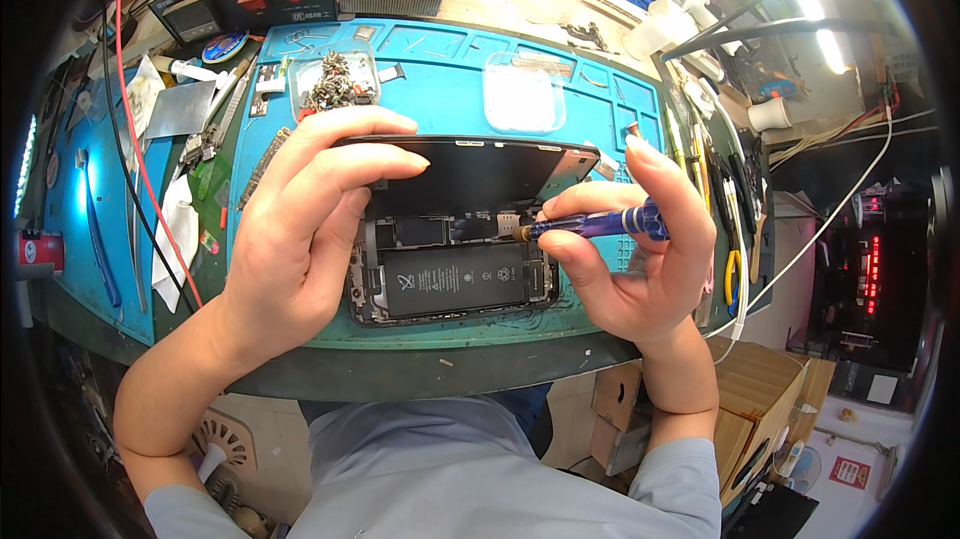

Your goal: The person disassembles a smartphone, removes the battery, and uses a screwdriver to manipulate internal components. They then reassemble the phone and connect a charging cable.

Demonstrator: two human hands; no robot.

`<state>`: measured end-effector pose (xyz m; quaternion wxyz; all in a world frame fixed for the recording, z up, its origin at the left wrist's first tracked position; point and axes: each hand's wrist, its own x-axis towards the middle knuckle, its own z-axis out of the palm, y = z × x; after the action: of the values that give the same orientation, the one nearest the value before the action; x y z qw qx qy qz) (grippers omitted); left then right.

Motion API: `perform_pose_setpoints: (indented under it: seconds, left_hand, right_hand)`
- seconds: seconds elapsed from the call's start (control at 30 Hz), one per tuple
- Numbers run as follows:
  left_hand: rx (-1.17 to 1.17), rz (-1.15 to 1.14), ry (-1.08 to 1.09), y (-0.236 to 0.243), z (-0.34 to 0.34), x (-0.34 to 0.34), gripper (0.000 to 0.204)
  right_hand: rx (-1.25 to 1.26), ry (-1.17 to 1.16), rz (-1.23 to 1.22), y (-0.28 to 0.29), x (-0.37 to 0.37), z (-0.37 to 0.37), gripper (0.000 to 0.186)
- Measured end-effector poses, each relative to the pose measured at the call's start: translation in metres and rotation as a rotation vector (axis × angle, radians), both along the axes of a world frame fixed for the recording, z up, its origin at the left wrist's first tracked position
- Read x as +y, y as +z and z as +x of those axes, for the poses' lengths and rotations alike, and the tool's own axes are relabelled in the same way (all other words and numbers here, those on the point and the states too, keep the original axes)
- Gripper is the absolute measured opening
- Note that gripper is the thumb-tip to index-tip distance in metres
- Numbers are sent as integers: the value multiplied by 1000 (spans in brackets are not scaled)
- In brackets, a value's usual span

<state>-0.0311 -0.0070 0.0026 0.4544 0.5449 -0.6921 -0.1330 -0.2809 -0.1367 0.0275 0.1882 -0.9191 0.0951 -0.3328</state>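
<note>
Head view: your left hand [300, 219], fingers bent, holds up black rectangular screen [475, 177]
Right hand [655, 274]: pinching blue screwdriver [610, 224]
Clear plastic tub [375, 81]: heaped metal parts [338, 84], beyond screen

On the mat [440, 94] before you, the phone [455, 279] lies between your left hand [295, 214] and right hand [645, 264]; behind it, a box [375, 89] with parts [333, 84] in it sits left of a tray [523, 104].

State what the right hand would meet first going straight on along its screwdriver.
Led by the screwdriver, the right hand would likely first meet the opened phone's inner parts beside the battery; whether there is contact already is unclear.
</note>
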Motion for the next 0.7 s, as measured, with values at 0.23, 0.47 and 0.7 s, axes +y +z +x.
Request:
perform_pose_setpoints:
  seconds: [0.23, 0.47, 0.7]
  left_hand:
    - [-6, 16, -15, -1, 1, -1, 23]
    - [-25, 23, -4, 1, 1, 1, 23]
    - [-86, -26, 29, 5, -3, 0, 29]
  right_hand:
    - [-5, 49, -43, 6, -2, 4, 76]
    - [26, 33, -48, 11, 3, 7, 79]
    - [20, 46, -75, 9, 0, 5, 74]
